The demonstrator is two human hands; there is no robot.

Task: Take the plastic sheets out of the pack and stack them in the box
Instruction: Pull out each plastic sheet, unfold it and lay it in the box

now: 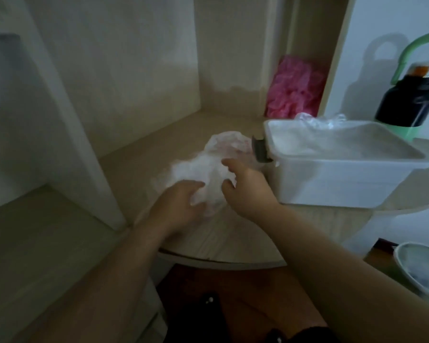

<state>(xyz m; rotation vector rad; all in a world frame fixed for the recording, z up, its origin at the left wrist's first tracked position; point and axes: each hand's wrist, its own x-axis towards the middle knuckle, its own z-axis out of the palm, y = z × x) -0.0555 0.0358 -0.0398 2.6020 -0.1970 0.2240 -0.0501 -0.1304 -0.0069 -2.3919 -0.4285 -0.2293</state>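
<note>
So, we're working at the desk (221, 238) with both hands on the crumpled white wad of plastic sheets (203, 172). It's sitting just left of the box (344, 179) and spilling out of the pack (230, 144), the clear, slightly pinkish bag behind it.

Our left hand (176, 201) is curling its fingers down into the near side of the wad and gripping it. We're guessing that's to pin the lot so it isn't sliding around. Our right hand (245, 184) is touching the wad's right edge with thumb and forefinger spread. The shot is smeary, so we can't tell if it's pinching a sheet or just feeling for one.

The box is sitting open close by on the right, with its dark latch (260, 149) facing the pack, probably so each sheet is only making a short hop. Some clear plastic (320, 120) is already poking over its far rim, so we're judging ourselves partway through. A black bottle (406, 100) and a pink bundle (295, 87) are sitting behind, out of the way.
</note>
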